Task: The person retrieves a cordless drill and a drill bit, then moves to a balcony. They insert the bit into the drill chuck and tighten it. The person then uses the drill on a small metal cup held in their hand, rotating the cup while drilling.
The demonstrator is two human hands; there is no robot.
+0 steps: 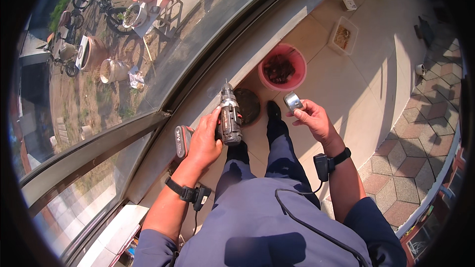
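Note:
A cordless drill (230, 118) with a grey-black body points forward, a thin bit at its tip. My left hand (204, 141) is closed around the drill's handle, and its battery pack (181, 141) sticks out on the left side of that hand. A short, shiny silver metal ring (293, 101) is pinched between the thumb and fingers of my right hand (316, 121), held up in front of the right forearm. Whether the ring is closed at its far end cannot be made out. The two hands are well apart.
Left of me runs a window frame (217, 54) with a ledge, and pots and bicycles show through the glass. Ahead on the tiles stand a pink bucket (264, 80) of dark matter, a round dark pot (250, 106) and a clear plastic box (336, 49). Paving (396, 188) lies right.

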